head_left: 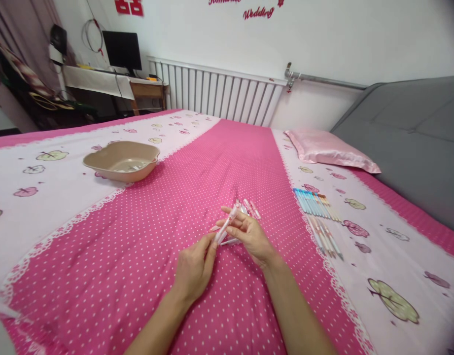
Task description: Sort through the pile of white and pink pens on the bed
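Both my hands meet over the bed on one slim white-and-pink pen, tilted up and away from me. My left hand pinches its lower end between thumb and fingers. Around its upper end close the thumb and fingers of my right hand. Just beyond my right hand lies a small group of white-and-pink pens on the pink dotted cover, partly hidden by my fingers. To the right, a row of blue and brown-topped pens lies side by side, with several pale pens below it.
A beige plastic basin with small items inside stands on the bed at left. A pink pillow lies by the grey headboard. Behind the bed are a white radiator and a desk with a monitor.
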Available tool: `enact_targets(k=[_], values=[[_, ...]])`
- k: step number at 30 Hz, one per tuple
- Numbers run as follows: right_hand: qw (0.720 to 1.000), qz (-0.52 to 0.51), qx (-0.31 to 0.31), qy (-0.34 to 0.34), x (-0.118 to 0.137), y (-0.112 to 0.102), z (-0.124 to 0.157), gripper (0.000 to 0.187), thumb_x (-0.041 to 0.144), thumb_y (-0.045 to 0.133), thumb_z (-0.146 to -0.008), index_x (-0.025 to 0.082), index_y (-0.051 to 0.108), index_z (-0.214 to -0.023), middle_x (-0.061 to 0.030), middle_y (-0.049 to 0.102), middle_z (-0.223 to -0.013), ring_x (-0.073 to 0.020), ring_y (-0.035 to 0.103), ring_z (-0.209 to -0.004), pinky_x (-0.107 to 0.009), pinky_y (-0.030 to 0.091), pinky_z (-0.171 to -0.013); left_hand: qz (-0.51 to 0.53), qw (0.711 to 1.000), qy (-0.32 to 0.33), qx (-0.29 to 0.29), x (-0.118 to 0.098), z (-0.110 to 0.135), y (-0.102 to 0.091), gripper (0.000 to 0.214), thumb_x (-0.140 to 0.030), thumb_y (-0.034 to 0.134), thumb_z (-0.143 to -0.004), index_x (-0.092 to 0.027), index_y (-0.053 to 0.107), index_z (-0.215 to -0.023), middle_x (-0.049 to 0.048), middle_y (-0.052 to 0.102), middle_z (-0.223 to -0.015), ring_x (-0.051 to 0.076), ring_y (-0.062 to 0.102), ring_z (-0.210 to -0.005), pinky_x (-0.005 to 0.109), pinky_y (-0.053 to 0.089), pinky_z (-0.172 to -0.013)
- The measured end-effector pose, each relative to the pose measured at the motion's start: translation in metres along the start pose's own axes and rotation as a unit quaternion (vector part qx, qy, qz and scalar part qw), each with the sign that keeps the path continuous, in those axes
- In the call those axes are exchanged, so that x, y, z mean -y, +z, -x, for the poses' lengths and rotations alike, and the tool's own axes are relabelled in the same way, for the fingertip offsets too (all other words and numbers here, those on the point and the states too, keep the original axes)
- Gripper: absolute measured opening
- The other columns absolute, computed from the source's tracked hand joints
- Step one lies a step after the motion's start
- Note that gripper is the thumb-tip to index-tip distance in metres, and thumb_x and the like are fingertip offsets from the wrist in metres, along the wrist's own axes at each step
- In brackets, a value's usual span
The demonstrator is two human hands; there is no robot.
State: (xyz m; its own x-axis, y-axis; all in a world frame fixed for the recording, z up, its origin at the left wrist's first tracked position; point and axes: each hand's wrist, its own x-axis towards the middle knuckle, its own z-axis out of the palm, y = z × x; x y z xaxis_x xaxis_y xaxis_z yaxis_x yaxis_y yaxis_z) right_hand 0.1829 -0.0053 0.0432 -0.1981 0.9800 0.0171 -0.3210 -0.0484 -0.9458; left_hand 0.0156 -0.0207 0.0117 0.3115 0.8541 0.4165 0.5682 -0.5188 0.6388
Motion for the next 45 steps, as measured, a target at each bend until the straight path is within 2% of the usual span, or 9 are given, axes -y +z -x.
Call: enact_targets(k=[8,15,18,25,33,36,39,42,45], values=[[0.996,0.058,-0.067,-0.011,-0.003,0.005,-0.003,0.052,0.028,0.079,-0.061,0.019,0.058,-0.107,0.0018,0.062,-0.074,-0.0145,0.062,-0.071,-0.028,0.050,-0.066,0.005,1.000,0.005,0.000,0.000,-0.001,0.001,0.025,-0.030,0.042,-0.090,-0.019,0.056,-0.108,0.0010,0.070,-0.079,0.012,0.061,-0.060,0.023,0.044,-0.056],[1.000,0.014,-0.002,-0.022,0.002,0.001,0.001,0.060,0.028,0.072,-0.071,0.027,0.047,-0.127,-0.0056,0.063,-0.110,-0.0185,0.061,-0.097,-0.033,0.051,-0.080,0.009,1.000,-0.012,0.007,-0.001,0.000,-0.001,0.026,-0.029,0.036,-0.093,-0.020,0.055,-0.107,0.0004,0.069,-0.076,0.014,0.061,-0.060,0.024,0.043,-0.056],[1.000,0.014,0.015,-0.005,0.003,0.001,0.002,0.059,0.027,0.071,-0.072,0.027,0.048,-0.127,-0.0044,0.068,-0.100,-0.0180,0.065,-0.087,-0.036,0.052,-0.077,0.007,1.000,-0.008,0.006,-0.002,0.000,-0.001,0.026,-0.029,0.036,-0.093,-0.020,0.055,-0.108,0.0008,0.069,-0.078,0.014,0.062,-0.063,0.024,0.043,-0.057],[0.999,0.033,-0.021,-0.013,0.000,0.003,0.000,0.048,0.026,0.076,-0.065,0.019,0.057,-0.108,0.0007,0.064,-0.076,-0.0154,0.064,-0.070,-0.033,0.052,-0.069,0.012,1.000,0.003,-0.002,0.002,0.000,0.002,0.023,-0.031,0.043,-0.090,-0.019,0.056,-0.105,0.0013,0.070,-0.079,0.012,0.061,-0.060,0.023,0.045,-0.056],[0.996,0.076,-0.034,-0.036,-0.002,0.014,0.000,0.039,0.027,0.070,-0.072,0.021,0.055,-0.107,-0.0001,0.061,-0.080,-0.0157,0.061,-0.080,-0.032,0.050,-0.074,-0.021,0.998,-0.036,-0.051,0.005,0.001,0.006,0.021,-0.037,0.052,-0.084,-0.018,0.058,-0.078,-0.0003,0.065,-0.064,0.012,0.057,-0.052,0.023,0.041,-0.051],[0.997,0.054,-0.042,-0.039,-0.003,0.014,-0.001,0.042,0.027,0.071,-0.071,0.020,0.055,-0.109,-0.0004,0.061,-0.081,-0.0158,0.061,-0.082,-0.030,0.050,-0.072,0.040,0.996,-0.068,-0.050,0.002,0.000,0.003,0.023,-0.039,0.056,-0.081,-0.017,0.061,-0.086,0.0000,0.066,-0.066,0.012,0.058,-0.054,0.023,0.043,-0.053],[0.999,0.016,-0.036,-0.034,-0.002,0.009,-0.001,0.050,0.027,0.073,-0.069,0.022,0.053,-0.115,-0.0004,0.063,-0.082,-0.0156,0.062,-0.077,-0.029,0.051,-0.068,0.159,0.981,-0.108,-0.001,-0.004,-0.002,-0.003,0.034,-0.043,0.054,-0.082,-0.017,0.060,-0.103,0.0010,0.067,-0.071,0.013,0.058,-0.057,0.024,0.044,-0.053],[1.000,-0.008,-0.005,-0.025,0.000,0.006,0.000,0.052,0.027,0.072,-0.071,0.023,0.052,-0.119,-0.0019,0.065,-0.086,-0.0157,0.063,-0.076,-0.030,0.051,-0.068,0.309,0.939,-0.130,0.071,-0.009,-0.005,-0.006,0.038,-0.043,0.042,-0.089,-0.014,0.063,-0.102,0.0045,0.068,-0.076,0.015,0.061,-0.063,0.026,0.047,-0.059],[1.000,-0.012,0.012,-0.016,0.001,0.005,0.001,0.051,0.027,0.072,-0.072,0.023,0.052,-0.119,-0.0030,0.066,-0.089,-0.0142,0.063,-0.075,-0.028,0.050,-0.068,0.402,0.895,-0.143,0.130,-0.011,-0.008,-0.006,0.040,-0.042,0.040,-0.090,-0.012,0.065,-0.091,0.0059,0.068,-0.073,0.014,0.062,-0.060,0.026,0.047,-0.059]])
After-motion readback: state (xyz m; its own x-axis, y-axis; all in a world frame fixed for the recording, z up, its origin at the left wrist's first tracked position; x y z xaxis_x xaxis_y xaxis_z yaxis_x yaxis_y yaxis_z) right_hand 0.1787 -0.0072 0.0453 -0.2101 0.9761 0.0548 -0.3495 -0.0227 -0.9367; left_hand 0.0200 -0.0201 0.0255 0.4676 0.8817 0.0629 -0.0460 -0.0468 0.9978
